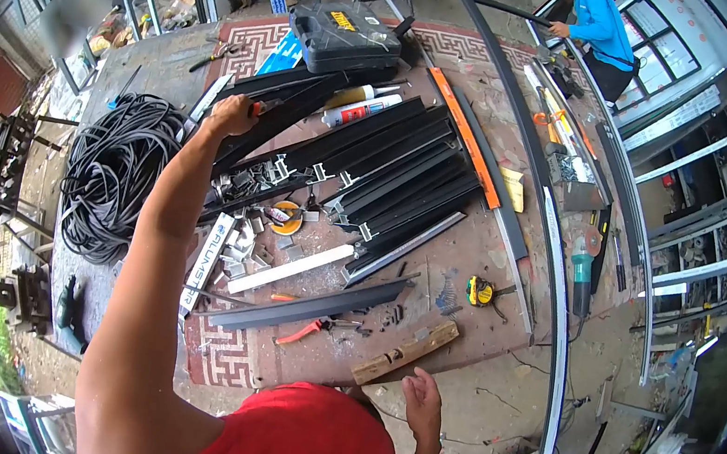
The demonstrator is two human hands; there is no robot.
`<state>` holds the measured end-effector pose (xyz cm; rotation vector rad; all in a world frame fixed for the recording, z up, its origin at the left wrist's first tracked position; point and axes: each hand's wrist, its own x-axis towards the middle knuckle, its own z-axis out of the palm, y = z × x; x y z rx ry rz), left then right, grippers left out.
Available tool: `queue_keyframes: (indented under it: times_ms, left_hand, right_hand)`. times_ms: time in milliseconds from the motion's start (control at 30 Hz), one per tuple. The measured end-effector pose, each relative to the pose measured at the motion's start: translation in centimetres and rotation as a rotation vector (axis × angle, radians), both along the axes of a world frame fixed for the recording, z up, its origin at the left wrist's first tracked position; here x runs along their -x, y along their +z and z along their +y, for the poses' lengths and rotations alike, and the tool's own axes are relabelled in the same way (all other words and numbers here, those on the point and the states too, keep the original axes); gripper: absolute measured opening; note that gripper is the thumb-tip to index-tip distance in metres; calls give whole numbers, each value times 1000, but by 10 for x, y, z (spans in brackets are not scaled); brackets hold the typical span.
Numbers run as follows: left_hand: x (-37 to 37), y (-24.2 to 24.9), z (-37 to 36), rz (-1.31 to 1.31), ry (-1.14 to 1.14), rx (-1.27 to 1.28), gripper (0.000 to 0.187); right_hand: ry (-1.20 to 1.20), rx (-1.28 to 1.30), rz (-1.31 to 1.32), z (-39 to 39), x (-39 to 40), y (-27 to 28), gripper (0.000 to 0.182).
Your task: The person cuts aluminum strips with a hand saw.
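Observation:
My left hand (231, 116) reaches far across the table, fingers closed round a small red-orange handled tool (257, 109); its kind is hidden by the hand. Beneath and beside it lie dark aluminium profiles (278, 120). Left of it is a large coil of black rubber strip (120, 177). My right hand (422, 403) hangs low near my body by the table's front edge, with nothing in it and its fingers loosely apart. Closest to that hand is a worn wooden block (406, 354). Red-handled pliers (303, 332) lie left of the block.
A black tool case (345, 36) stands at the back beside sealant tubes (360, 109). Bundled black profiles (408, 177), an orange level (464, 139), a tape measure (482, 292) and an angle grinder (583, 269) lie across the table. At the far right, a person in blue (603, 23) holds a long frame (502, 55).

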<state>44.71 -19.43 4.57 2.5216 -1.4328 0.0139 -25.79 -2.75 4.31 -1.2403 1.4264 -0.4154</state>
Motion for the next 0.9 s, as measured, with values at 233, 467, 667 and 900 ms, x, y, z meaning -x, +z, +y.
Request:
queue_keyframes:
  times_ms: [233, 467, 667, 900]
  left_hand:
    - [-7, 61, 41, 607, -9, -200, 25]
    - [86, 29, 115, 1462, -358, 305, 19]
    - [301, 47, 162, 1414, -323, 113, 16]
    - [414, 125, 180, 1179, -753, 183, 17]
  right_hand:
    - [-6, -74, 116, 33, 22, 9, 46]
    - [-75, 60, -76, 12, 3, 12, 42]
    - [-338, 213, -509, -66, -89, 117, 59]
    - [-470, 221, -1194, -94, -57, 160, 82]
